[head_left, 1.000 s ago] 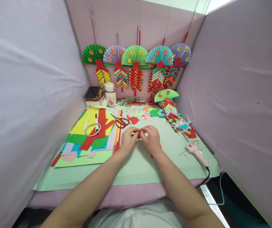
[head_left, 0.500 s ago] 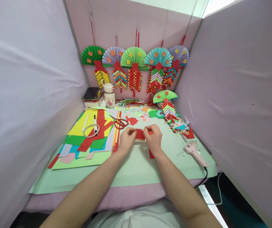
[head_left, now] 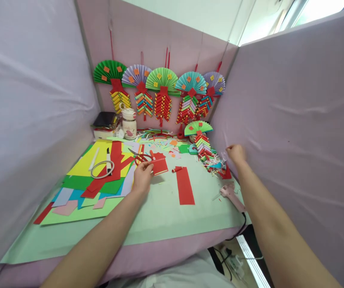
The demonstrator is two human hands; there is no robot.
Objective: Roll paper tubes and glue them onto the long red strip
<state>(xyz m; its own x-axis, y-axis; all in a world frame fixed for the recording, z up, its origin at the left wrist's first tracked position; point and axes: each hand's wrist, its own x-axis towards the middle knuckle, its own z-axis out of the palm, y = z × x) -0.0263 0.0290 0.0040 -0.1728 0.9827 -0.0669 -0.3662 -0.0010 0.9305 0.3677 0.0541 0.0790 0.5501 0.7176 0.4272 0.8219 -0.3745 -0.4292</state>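
Observation:
My left hand (head_left: 143,176) pinches the left edge of a small red paper piece (head_left: 160,165) and holds it above the table. My right hand (head_left: 237,154) is off to the right near the fabric wall, over a heap of paper scraps (head_left: 214,162). Its fingertips are pressed together, and what they hold, if anything, is too faint to name. A red paper strip (head_left: 185,186) lies on the table between the hands, with a small red paper roll (head_left: 176,169) at its top end. Red-handled scissors (head_left: 139,156) lie just beyond my left hand.
A pink glue gun (head_left: 232,196) with a black cord lies at right. Coloured paper sheets (head_left: 76,182), a utility knife (head_left: 109,160) and a ring (head_left: 92,170) lie at left. A bottle (head_left: 129,126) stands behind. Paper fan ornaments (head_left: 162,80) hang along the back wall.
My right hand has left the red paper piece and moved far right, over the scraps. My left hand still holds the piece. The view has turned right, and the red strip now shows fully.

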